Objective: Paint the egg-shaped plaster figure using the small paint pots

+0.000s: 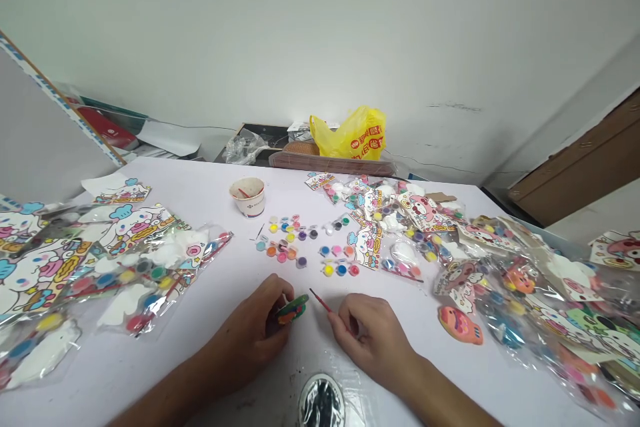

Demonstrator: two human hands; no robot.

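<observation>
My left hand [255, 333] is closed around a small green and orange painted figure [292, 310], held just above the white table [210, 200]. My right hand [373, 340] pinches a thin red paintbrush [320, 300] whose tip points up and left toward the figure. Both hands rest near the table's front edge. Several small open paint pots [287, 247] in many colours lie in rows just beyond the hands.
A white paper cup [248, 195] stands behind the pots. Clear packets of cartoon figures and paint sets [125, 253] pile up at left, with more packets [525, 280] at right. An orange painted figure [460, 325] lies at right. A yellow bag [350, 133] sits at the back.
</observation>
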